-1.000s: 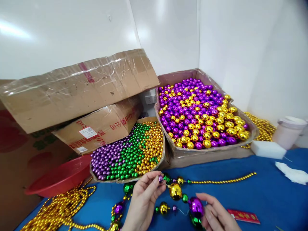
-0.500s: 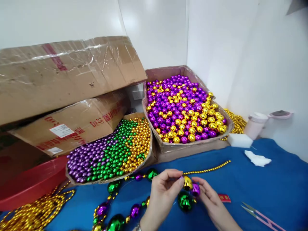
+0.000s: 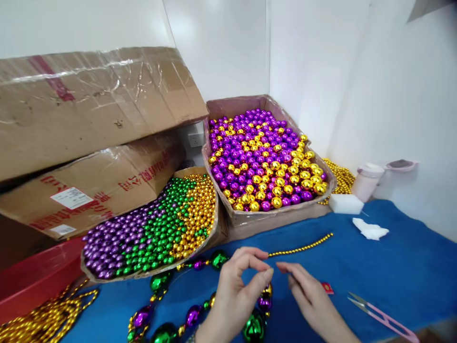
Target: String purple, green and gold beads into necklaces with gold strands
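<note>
Blue worktop (image 3: 410, 247): spreading beneath both hands, with white walls (image 3: 221, 52) rising behind it.
Left hand (image 3: 235, 290): curving its fingers toward its thumb, the tips nearly meeting; whether they are pinching a thin line, I cannot tell.
Gold, purple and green beads (image 3: 264, 303): showing partly behind the left hand, below its fingertips.
Right hand (image 3: 312, 295): pointing its loosely bent fingers toward the left fingertips and standing just apart from them; whether anything fine is running between its fingers, I cannot tell.
Large-bead strand (image 3: 193, 315): lying in a loop on the worktop, left of the left hand and partly hidden by it.
Thin gold string (image 3: 302, 249): stretching rightward from behind the left fingertips.
Red packet (image 3: 327, 288): lying just beyond the right hand.
Pink-handled snips (image 3: 383, 317): resting farther right, blades pointing toward the packet.
White tissue (image 3: 370, 229): lying crumpled near a white block (image 3: 345, 204), with a pale lidded container (image 3: 368, 181) standing behind the block.
Small-bead carton (image 3: 222, 224): holding purple, green and gold beads.
Big-bead carton (image 3: 278, 221): holding purple and gold balls, with the smaller carton sitting to its left.
Gold strands (image 3: 46, 319): heaping beside a red basin (image 3: 39, 274) at far left.
</note>
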Demonstrator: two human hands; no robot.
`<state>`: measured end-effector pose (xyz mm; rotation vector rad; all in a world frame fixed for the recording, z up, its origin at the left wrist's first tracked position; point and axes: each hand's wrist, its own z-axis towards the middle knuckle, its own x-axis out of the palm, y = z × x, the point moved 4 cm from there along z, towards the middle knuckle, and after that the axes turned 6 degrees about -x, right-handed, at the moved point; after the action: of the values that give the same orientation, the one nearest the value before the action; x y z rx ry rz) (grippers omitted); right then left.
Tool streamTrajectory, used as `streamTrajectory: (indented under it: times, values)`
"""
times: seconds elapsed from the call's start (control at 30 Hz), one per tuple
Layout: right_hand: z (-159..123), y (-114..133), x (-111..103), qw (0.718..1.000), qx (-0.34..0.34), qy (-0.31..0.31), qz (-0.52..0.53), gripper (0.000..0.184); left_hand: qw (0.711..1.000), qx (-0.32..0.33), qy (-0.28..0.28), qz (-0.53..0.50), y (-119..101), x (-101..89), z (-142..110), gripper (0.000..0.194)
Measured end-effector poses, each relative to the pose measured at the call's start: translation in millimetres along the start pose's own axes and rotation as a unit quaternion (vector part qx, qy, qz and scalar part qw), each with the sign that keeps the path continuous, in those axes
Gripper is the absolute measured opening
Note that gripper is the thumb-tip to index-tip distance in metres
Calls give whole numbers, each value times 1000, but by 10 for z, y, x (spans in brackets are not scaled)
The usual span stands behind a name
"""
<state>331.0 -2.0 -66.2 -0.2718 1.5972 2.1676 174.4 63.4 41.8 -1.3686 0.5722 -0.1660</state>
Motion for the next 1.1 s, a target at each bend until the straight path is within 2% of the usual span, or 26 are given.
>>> streamTrajectory:
  times: [0.07,0.2,0.27,0.33,0.37,0.4,0.47,0.5,0.53,0.57,0.6,0.67,0.73,0.83,0.9,1.03,1.1]
  values:
    - [104,255,-136,1000,5,-10,13,34,999,27,11,-20,-270,-57,45,7]
    - [305,793,-165,995,-90,30,12,31,994,52,17,-91,-701,-152,148,5]
    - [342,866,-115,993,-100,60,13,24,990,61,-15,-123,-779,-213,155,5]
    - [331,805,-73,993,-86,80,12,23,985,66,-71,-146,-709,-259,100,4]
    - [314,747,-66,994,-73,79,11,23,982,62,-96,-148,-606,-256,49,4]
    - [292,684,-70,996,-57,70,12,25,982,52,-117,-136,-456,-227,-12,13]
    - [247,577,-97,999,-17,43,27,27,990,38,-123,-55,-58,-86,-153,42]
    - [228,543,-113,999,5,31,44,29,994,39,-96,36,168,26,-218,51]
    - [214,525,-131,997,22,23,64,31,988,64,-37,137,391,165,-279,59]
    - [206,519,-148,996,36,22,85,33,968,95,15,231,612,288,-334,70]
    - [203,519,-172,993,44,21,103,33,936,120,56,327,822,378,-377,75]
    - [205,498,-250,989,60,12,137,32,862,145,57,482,1144,385,-402,60]
    - [205,417,-384,982,78,-34,168,29,827,150,33,541,1312,215,-375,44]
    - [181,215,-610,957,97,-141,233,26,817,148,8,558,1416,-207,-340,39]
    - [160,87,-684,933,109,-188,287,24,803,152,-5,577,1473,-497,-355,42]
    - [156,-35,-619,899,140,-211,359,23,742,206,-44,637,1492,-1024,-566,43]
    - [169,-35,-548,896,145,-211,363,24,740,208,-93,633,1374,-1338,-784,46]
